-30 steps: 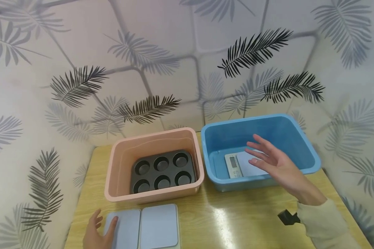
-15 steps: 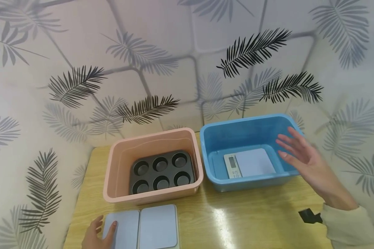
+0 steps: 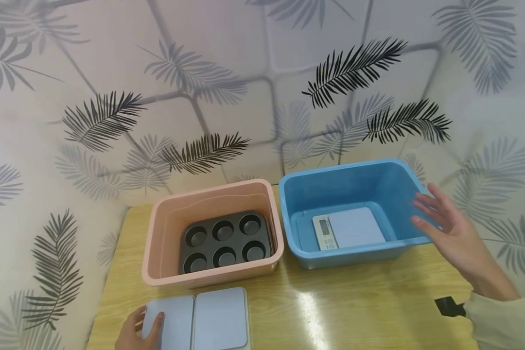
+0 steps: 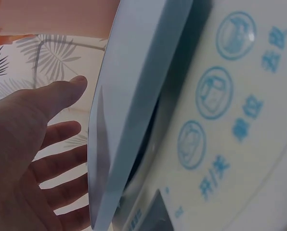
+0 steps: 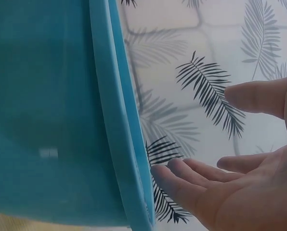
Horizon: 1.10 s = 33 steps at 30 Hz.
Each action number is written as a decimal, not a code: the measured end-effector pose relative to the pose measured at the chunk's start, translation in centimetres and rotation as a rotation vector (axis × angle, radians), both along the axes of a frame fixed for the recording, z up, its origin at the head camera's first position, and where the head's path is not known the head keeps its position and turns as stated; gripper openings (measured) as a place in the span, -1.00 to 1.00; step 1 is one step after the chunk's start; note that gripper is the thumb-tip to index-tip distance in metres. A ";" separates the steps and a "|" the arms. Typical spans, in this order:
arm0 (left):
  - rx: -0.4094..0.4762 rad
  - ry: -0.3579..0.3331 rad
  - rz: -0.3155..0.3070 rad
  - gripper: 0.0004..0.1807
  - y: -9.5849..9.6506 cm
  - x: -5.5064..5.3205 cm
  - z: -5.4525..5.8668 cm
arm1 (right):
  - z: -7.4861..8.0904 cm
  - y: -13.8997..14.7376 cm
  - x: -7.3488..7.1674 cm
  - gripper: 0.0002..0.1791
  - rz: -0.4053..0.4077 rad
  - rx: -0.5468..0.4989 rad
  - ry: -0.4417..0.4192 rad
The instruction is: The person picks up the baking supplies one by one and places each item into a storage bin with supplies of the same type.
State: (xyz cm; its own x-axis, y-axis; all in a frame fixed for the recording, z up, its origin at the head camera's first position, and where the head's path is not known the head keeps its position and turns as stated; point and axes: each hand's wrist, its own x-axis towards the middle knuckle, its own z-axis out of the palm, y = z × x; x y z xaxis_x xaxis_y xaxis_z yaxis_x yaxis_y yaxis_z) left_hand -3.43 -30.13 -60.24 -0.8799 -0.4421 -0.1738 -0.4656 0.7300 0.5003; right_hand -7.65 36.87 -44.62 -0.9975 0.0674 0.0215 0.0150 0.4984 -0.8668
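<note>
In the head view, two flat kitchen scales with pale platforms, a left scale (image 3: 175, 318) and a right scale (image 3: 220, 318), lie side by side at the table's front left. My left hand (image 3: 137, 333) is at the left scale's outer edge, its thumb over the platform. The left wrist view has a scale (image 4: 134, 96) close up, with blue-printed buttons; the left hand (image 4: 32, 130) spreads its fingers beside it. Whether they touch is unclear. My right hand (image 3: 457, 233), fingers spread, hovers by the right rim of the blue bin (image 3: 297, 255), holding nothing. Another kitchen scale (image 3: 354, 227) lies inside that bin.
A pink bin (image 3: 157, 253) stands left of the blue one, holding a dark muffin pan (image 3: 236, 236). Both bins sit toward the back of the wooden table (image 3: 354, 306), near the leaf-patterned wall (image 3: 253, 112).
My right hand has moved right, from above the scale in the blue bin to that bin's right rim. The left hand stays by the left scale.
</note>
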 end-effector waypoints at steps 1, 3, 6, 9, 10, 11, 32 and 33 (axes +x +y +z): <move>-0.001 -0.002 0.000 -0.17 0.0 0.0 0.0 | 0.0 0.2 0.1 -0.03 -0.008 0.009 -0.006; 0.000 -0.014 -0.001 -0.12 -0.1 0.0 -0.1 | 0.0 0.5 0.2 -0.02 -0.024 0.019 -0.017; 0.008 -0.057 0.003 0.05 -0.3 0.0 -0.2 | -0.1 0.9 0.4 -0.02 -0.052 0.032 -0.021; 0.023 -0.087 0.003 0.12 -0.4 0.1 -0.3 | -0.2 1.2 0.5 -0.04 -0.083 0.048 -0.022; 0.029 -0.093 0.002 0.12 -0.4 0.1 -0.3 | -0.3 1.2 0.5 -0.04 -0.093 0.057 -0.022; 0.032 -0.097 -0.001 0.10 -0.4 0.1 -0.3 | -0.4 1.2 0.6 -0.05 -0.103 0.065 -0.024; 0.041 -0.121 0.026 0.05 -0.5 0.4 -0.4 | -1.2 3.9 1.6 -0.18 -0.216 0.130 -0.072; 0.036 -0.112 0.034 -0.02 -0.4 0.4 -0.4 | -1.3 4.0 1.6 -0.19 -0.210 0.131 -0.077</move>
State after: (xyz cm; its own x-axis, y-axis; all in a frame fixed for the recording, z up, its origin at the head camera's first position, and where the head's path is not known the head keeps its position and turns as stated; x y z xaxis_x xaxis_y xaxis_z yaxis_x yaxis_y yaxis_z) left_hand -3.04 -30.49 -60.62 -0.8386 -0.4634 -0.2865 -0.5445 0.6953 0.4691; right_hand -6.00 40.88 -45.94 -0.9611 0.2744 -0.0316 0.1930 0.5852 -0.7875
